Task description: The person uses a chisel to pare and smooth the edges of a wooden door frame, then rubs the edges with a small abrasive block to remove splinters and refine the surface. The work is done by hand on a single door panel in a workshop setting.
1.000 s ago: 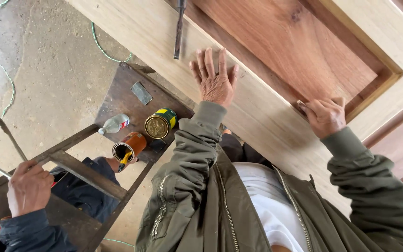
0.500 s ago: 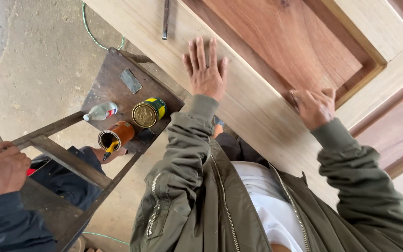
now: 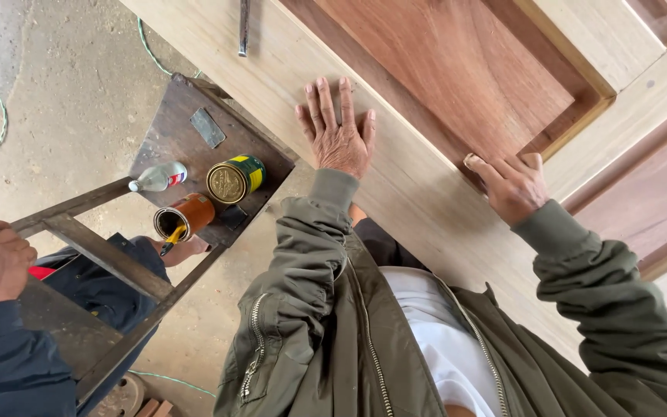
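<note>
Across a pale wooden door [image 3: 395, 185], the left hand [image 3: 339, 139] lies flat, fingers spread; the right hand [image 3: 512, 184] presses the panel edge.

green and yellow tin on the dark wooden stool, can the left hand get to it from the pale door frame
Probably yes. The left hand lies flat and empty on the pale wooden door frame, and the green and yellow round tin stands close beside it on the dark wooden stool, with nothing between.

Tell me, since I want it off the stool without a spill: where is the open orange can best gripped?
Probably around the orange can's round side wall, behind the rim, coming from the right. It lies tilted with its open mouth facing lower left, where a yellow-handled tool sticks out, and the green-and-yellow tin sits close on its upper right.
</note>
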